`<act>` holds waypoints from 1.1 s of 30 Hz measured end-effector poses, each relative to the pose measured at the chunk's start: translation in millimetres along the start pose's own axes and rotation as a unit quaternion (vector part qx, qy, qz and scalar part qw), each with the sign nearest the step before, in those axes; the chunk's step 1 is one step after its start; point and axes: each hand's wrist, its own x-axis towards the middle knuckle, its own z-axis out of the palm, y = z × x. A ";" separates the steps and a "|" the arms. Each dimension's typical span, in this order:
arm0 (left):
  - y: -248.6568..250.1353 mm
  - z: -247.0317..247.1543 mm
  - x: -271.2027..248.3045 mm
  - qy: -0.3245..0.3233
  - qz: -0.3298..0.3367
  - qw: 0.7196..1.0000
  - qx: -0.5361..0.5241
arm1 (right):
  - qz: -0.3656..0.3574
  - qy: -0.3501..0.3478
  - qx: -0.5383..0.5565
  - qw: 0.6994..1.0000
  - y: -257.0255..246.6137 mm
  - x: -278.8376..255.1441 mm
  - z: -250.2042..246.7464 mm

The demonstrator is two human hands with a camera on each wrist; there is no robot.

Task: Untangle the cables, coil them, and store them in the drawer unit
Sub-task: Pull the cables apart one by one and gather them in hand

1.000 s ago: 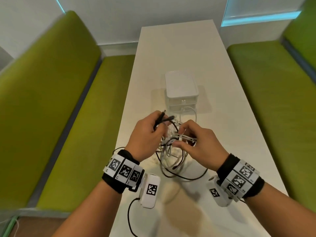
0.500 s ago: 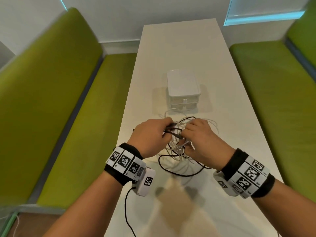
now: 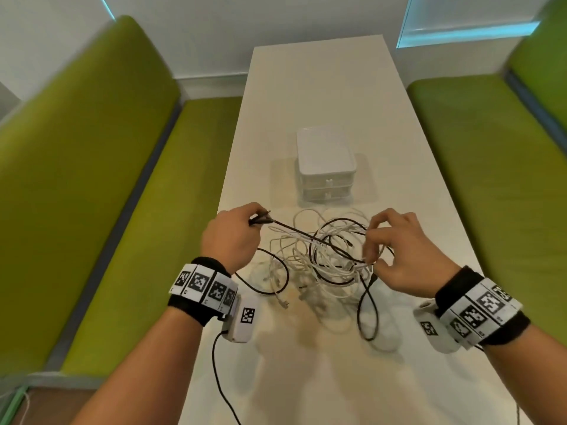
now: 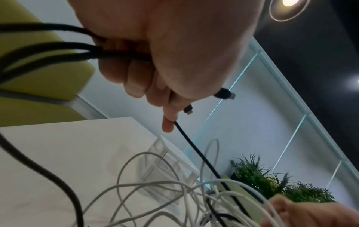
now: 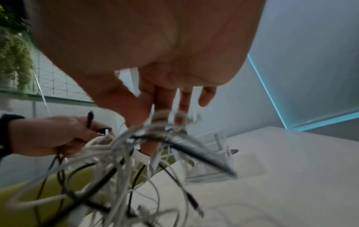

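Observation:
A tangle of white cables (image 3: 322,259) and black cables (image 3: 316,240) hangs just above the white table (image 3: 322,87), between my two hands. My left hand (image 3: 233,237) grips the black cable (image 4: 196,152) near its plug ends (image 4: 224,93), and that cable runs taut to the right. My right hand (image 3: 395,250) pinches strands of the tangle (image 5: 155,130) at its right side. The small white drawer unit (image 3: 325,162) stands just beyond the cables, both drawers closed.
Green bench seats (image 3: 107,194) flank the table on both sides (image 3: 491,179). A black lead (image 3: 221,378) trails from my left wrist camera over the near table edge. Plants (image 4: 272,184) show beyond the table in the left wrist view.
My hands have drawn apart: the left moved left with the black cable's end, the right moved right with the bundle. The tangle has spread wider and looser.

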 end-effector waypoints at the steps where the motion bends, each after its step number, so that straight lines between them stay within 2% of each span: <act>1: -1.6 -0.1 -1.2 -0.005 0.009 1.000 0.005 | 0.019 -0.014 -0.020 1.000 0.1 0.2 -3.9; 3: 3.5 2.0 -5.4 -0.029 0.036 0.999 0.013 | 0.035 -0.007 -0.084 0.996 -0.9 3.8 -4.6; 5: 13.6 1.7 -10.6 -0.047 0.068 0.997 -0.013 | -0.001 0.037 -0.108 0.993 -9.5 11.3 1.3; 8: 24.8 -5.0 -15.9 -0.072 0.119 0.979 -0.149 | -0.084 0.018 0.011 0.996 -21.8 17.8 22.4; 11: 30.7 -13.8 -18.5 -0.071 0.147 0.960 -0.226 | -0.028 -0.029 0.125 0.991 -35.2 19.5 34.9; 14: 27.1 -22.7 -20.0 -0.039 0.138 0.952 -0.271 | 0.019 -0.045 0.139 0.989 -38.1 21.9 40.3; 16: 19.0 -24.2 -20.0 -0.051 0.150 0.965 -0.209 | 0.035 -0.048 0.114 0.992 -30.7 23.9 39.5; 18: 10.5 -24.5 -20.7 -0.072 0.162 0.984 -0.032 | 0.071 -0.042 0.079 0.993 -23.9 26.6 33.8; 19: 6.4 -22.3 -21.4 -0.077 0.162 0.982 0.061 | 0.086 -0.036 0.041 0.995 -22.7 27.6 30.8; 21: 3.3 -15.2 -23.1 -0.068 0.151 0.969 0.181 | 0.103 0.008 -0.099 0.990 -23.0 29.9 30.1; 23: 2.2 -10.0 -22.3 -0.046 0.153 0.965 0.207 | 0.083 0.089 -0.193 0.974 -32.2 30.8 32.9; 24: -1.3 -9.6 -18.8 -0.043 0.152 0.971 0.181 | 0.055 0.126 -0.186 0.973 -35.9 31.4 34.8; 26: -15.0 -14.1 -8.0 -0.043 0.129 0.987 0.090 | 0.014 0.172 -0.043 0.984 -39.3 30.3 37.6; 28: -29.3 -21.7 1.0 -0.024 0.089 0.995 0.044 | 0.052 0.167 0.165 0.971 -42.1 28.9 38.1; 29: -33.8 -24.7 3.0 -0.002 0.067 0.997 0.032 | 0.089 0.152 0.232 0.957 -42.5 28.3 39.2; 30: -34.9 -27.1 2.8 0.028 0.040 0.999 0.018 | 0.119 0.128 0.253 0.952 -42.3 27.7 40.8; 31: -32.4 -29.1 1.0 0.063 0.011 0.998 0.008 | 0.138 0.098 0.223 0.960 -40.1 28.0 42.2; 33: -19.6 -32.1 -7.4 0.117 -0.024 0.993 -0.005 | 0.149 0.017 0.074 0.986 -37.2 31.1 44.2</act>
